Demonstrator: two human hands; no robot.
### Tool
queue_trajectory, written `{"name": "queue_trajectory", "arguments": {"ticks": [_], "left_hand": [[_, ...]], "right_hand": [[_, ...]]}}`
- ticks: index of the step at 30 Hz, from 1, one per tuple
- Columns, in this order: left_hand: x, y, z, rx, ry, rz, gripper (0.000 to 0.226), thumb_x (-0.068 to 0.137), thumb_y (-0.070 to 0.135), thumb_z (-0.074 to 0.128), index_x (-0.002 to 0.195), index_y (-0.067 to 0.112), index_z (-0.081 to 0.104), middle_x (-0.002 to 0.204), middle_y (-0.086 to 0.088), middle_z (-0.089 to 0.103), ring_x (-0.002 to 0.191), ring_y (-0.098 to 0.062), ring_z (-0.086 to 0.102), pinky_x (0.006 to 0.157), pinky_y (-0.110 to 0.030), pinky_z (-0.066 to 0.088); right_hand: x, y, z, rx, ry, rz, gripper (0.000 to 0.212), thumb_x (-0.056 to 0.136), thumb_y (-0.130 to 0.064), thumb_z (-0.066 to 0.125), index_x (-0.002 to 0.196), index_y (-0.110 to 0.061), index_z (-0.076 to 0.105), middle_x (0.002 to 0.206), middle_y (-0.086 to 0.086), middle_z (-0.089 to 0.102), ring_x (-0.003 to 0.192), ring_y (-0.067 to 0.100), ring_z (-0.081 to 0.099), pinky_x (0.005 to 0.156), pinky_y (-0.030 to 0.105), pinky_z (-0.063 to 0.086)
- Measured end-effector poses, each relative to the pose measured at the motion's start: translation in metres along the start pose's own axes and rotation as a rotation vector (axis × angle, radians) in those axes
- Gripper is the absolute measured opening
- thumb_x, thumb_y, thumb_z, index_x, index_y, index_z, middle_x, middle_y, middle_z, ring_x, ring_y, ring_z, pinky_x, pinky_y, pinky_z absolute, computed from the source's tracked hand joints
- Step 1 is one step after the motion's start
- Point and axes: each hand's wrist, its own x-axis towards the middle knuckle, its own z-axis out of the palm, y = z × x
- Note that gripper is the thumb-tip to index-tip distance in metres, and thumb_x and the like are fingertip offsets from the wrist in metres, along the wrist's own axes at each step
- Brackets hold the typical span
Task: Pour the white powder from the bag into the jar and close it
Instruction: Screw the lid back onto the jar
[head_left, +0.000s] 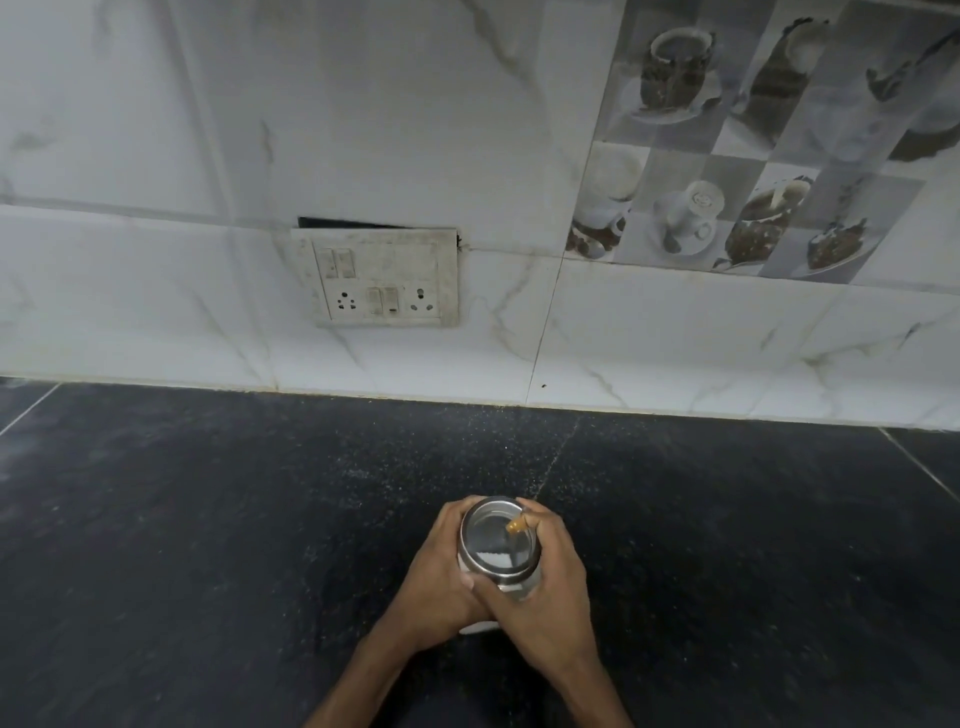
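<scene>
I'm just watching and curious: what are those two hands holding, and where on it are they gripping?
A jar with a metal lid. The left hand wraps its left side, the right hand its right side and lid rim.

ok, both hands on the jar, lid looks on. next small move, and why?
Probably a short tightening twist of the lid with the right hand while the left hand steadies the jar. Both hands wrap the jar on the dark counter, the metal lid sits on its mouth, and white powder shows through the glass. Whether the lid is fully seated cannot be told.
</scene>
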Motion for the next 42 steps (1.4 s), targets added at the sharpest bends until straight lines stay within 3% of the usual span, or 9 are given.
{"name": "queue_trajectory", "arguments": {"ticks": [5,9,12,18,22,25,30,35,42], "left_hand": [[-0.004,0.003,0.0,-0.016,0.032,-0.05,0.092,0.054,0.034,0.098,0.121,0.057,0.039,0.122,0.023,0.065,0.113,-0.003,0.067,0.093,-0.018,0.053],[-0.004,0.001,-0.001,-0.004,0.013,-0.049,0.096,0.052,0.029,0.096,0.126,0.049,0.037,0.123,0.017,0.063,0.116,-0.004,0.064,0.098,-0.025,0.053],[-0.003,-0.001,-0.001,-0.01,0.012,-0.049,0.097,0.052,0.029,0.095,0.129,0.039,0.038,0.125,0.011,0.063,0.116,-0.007,0.064,0.099,-0.031,0.053],[-0.003,0.0,0.001,-0.03,0.007,-0.043,0.096,0.052,0.03,0.096,0.126,0.044,0.037,0.123,0.027,0.062,0.115,-0.001,0.064,0.091,-0.01,0.049],[-0.003,0.003,0.001,-0.048,0.004,-0.055,0.091,0.054,0.037,0.092,0.126,0.042,0.036,0.122,0.031,0.06,0.115,0.0,0.063,0.093,-0.01,0.048],[-0.003,0.001,0.001,-0.058,0.007,-0.052,0.088,0.056,0.037,0.092,0.124,0.048,0.036,0.122,0.029,0.061,0.115,-0.002,0.064,0.092,-0.011,0.049],[-0.002,-0.002,0.003,-0.087,0.005,-0.072,0.083,0.059,0.037,0.088,0.126,0.042,0.039,0.125,0.009,0.064,0.116,-0.011,0.064,0.101,-0.028,0.051],[-0.002,0.0,0.003,-0.094,-0.007,-0.088,0.079,0.061,0.037,0.088,0.125,0.04,0.041,0.122,0.014,0.065,0.114,-0.005,0.065,0.093,-0.016,0.051],[-0.002,-0.004,0.002,-0.079,-0.02,-0.081,0.09,0.055,0.042,0.094,0.128,0.043,0.04,0.13,0.012,0.061,0.121,-0.006,0.061,0.098,-0.02,0.051]], "right_hand": [[-0.008,-0.006,-0.013,-0.056,-0.014,-0.024,0.059,0.068,-0.032,0.083,0.12,-0.031,0.056,0.123,-0.016,0.059,0.115,0.0,0.057,0.095,0.027,0.051],[-0.02,-0.009,-0.016,-0.149,0.156,0.025,0.065,0.069,-0.055,0.074,0.125,-0.031,0.054,0.121,-0.024,0.055,0.116,-0.002,0.054,0.099,0.018,0.042],[-0.012,-0.012,-0.017,-0.143,0.127,0.002,0.073,0.073,-0.043,0.08,0.137,-0.024,0.052,0.135,-0.02,0.051,0.128,-0.002,0.047,0.107,0.009,0.033],[-0.009,-0.022,-0.004,-0.166,0.147,0.002,0.065,0.069,-0.037,0.086,0.126,-0.03,0.055,0.122,-0.014,0.057,0.116,0.008,0.057,0.097,0.033,0.051],[0.0,-0.024,-0.008,-0.276,-0.018,0.006,0.083,0.07,-0.052,0.071,0.145,-0.037,0.038,0.152,-0.011,0.038,0.138,-0.001,0.029,0.107,0.007,0.024],[0.003,-0.022,-0.007,-0.246,-0.129,-0.008,0.08,0.078,-0.036,0.078,0.148,-0.031,0.04,0.153,-0.011,0.044,0.141,0.002,0.036,0.115,0.021,0.034],[0.001,-0.026,0.001,-0.357,-0.031,0.072,0.092,0.066,-0.062,0.073,0.145,-0.032,0.036,0.144,-0.009,0.045,0.131,0.01,0.041,0.107,0.032,0.042],[0.009,-0.025,-0.005,-0.313,-0.194,0.004,0.082,0.079,-0.035,0.077,0.15,-0.031,0.036,0.155,-0.01,0.039,0.143,0.007,0.03,0.118,0.031,0.033],[0.019,-0.036,-0.004,-0.428,-0.191,0.075,0.1,0.073,-0.057,0.074,0.155,-0.035,0.02,0.151,-0.006,0.04,0.137,0.017,0.037,0.111,0.037,0.038]]}}
